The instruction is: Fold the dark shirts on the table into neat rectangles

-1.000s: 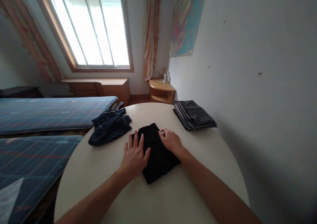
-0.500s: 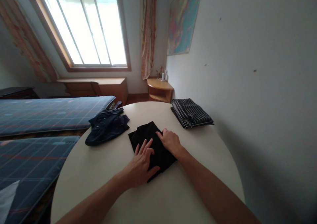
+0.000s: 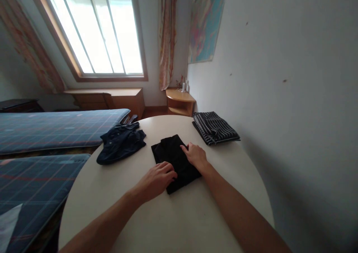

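Currently, folded black fabric piece [image 3: 181, 165] lies at centre of frame on round cream table [image 3: 140, 223]. Left hand [image 3: 159, 177]: fingers curled at left edge; pinch unconfirmed. Right hand [image 3: 196, 156]: thumb extended along right edge, grip unclear. Advisable: even, light pressure; layers flat.

Daylight through paned window [image 3: 97, 29], wood-framed; patterned curtains [image 3: 167, 37] beside it. Pale wall [image 3: 274, 51] at right, marked, with colourful map [image 3: 207, 25]. Low wooden desk [image 3: 125, 92], corner shelf [image 3: 180, 95]. Plaid mattresses [image 3: 56, 130] left; reddish-brown floor [image 3: 153, 112].
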`<control>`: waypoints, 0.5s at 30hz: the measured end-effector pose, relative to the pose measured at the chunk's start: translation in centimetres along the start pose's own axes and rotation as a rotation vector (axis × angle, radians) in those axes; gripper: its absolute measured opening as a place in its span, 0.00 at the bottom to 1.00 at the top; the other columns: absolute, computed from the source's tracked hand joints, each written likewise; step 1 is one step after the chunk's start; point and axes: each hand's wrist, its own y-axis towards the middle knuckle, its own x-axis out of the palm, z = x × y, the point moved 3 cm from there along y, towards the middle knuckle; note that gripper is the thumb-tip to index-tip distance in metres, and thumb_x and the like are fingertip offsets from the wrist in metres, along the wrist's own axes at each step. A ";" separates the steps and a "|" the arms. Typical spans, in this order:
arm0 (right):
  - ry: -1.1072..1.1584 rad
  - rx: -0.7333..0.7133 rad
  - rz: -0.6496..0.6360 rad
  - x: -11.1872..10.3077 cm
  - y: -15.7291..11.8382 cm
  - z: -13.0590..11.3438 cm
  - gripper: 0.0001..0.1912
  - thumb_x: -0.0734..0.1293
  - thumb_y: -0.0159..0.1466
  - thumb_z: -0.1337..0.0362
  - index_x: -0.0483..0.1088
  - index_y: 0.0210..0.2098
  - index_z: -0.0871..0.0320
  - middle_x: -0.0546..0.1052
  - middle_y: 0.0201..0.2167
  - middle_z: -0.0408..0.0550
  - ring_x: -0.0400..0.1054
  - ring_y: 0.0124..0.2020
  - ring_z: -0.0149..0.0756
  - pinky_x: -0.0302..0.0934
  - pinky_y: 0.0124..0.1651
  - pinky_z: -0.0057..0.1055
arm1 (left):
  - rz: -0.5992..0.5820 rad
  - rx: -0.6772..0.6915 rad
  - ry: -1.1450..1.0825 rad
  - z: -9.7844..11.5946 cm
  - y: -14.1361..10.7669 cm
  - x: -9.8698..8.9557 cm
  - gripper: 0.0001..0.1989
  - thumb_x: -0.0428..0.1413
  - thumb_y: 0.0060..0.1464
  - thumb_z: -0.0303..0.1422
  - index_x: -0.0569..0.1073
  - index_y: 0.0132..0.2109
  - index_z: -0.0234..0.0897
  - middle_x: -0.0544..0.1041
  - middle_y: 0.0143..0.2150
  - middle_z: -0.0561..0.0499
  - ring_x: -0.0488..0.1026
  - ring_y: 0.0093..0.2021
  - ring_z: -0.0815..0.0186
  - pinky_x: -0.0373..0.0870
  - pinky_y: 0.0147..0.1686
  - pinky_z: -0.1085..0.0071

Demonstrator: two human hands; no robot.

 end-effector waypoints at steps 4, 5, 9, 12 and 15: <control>0.020 -0.009 0.000 0.1 0.0 0.1 0.28 0.53 0.71 0.43 0.73 0.44 0.58 0.80 0.41 0.58 0.76 0.45 0.48 0.63 0.44 0.37 | 0.072 -0.041 -0.083 0.2 -0.3 -0.4 0.07 0.55 0.64 0.33 0.73 0.47 0.41 0.74 0.51 0.47 0.71 0.52 0.60 0.73 0.51 0.62; 0.031 -0.008 -0.004 0.1 0.1 0.1 0.28 0.53 0.71 0.44 0.73 0.44 0.58 0.80 0.42 0.59 0.76 0.45 0.48 0.63 0.44 0.36 | 0.115 -0.079 -0.095 0.2 -0.4 -0.3 0.09 0.54 0.64 0.35 0.73 0.50 0.41 0.73 0.54 0.46 0.70 0.55 0.59 0.72 0.53 0.61; 0.078 0.007 -0.028 0.0 0.2 0.1 0.25 0.54 0.71 0.47 0.72 0.45 0.60 0.80 0.42 0.60 0.75 0.46 0.49 0.63 0.45 0.37 | 0.223 -0.307 -0.034 -0.7 -0.8 1.3 0.23 0.46 0.68 0.41 0.62 0.66 0.38 0.59 0.69 0.40 0.54 0.70 0.52 0.61 0.64 0.51; 0.127 0.035 -0.070 -0.2 0.6 0.3 0.25 0.53 0.72 0.49 0.71 0.46 0.62 0.80 0.44 0.63 0.75 0.48 0.50 0.63 0.47 0.37 | 0.132 -0.365 0.004 -1.5 -1.0 3.4 0.30 0.43 0.69 0.46 0.54 0.71 0.37 0.49 0.74 0.40 0.42 0.73 0.49 0.55 0.67 0.48; 0.229 0.082 -0.099 -0.3 0.8 0.8 0.27 0.53 0.72 0.49 0.69 0.51 0.65 0.79 0.45 0.65 0.74 0.50 0.51 0.63 0.50 0.38 | 0.049 -0.358 -0.007 -1.9 -0.7 4.5 0.31 0.41 0.69 0.47 0.51 0.72 0.38 0.44 0.75 0.41 0.37 0.74 0.49 0.53 0.67 0.49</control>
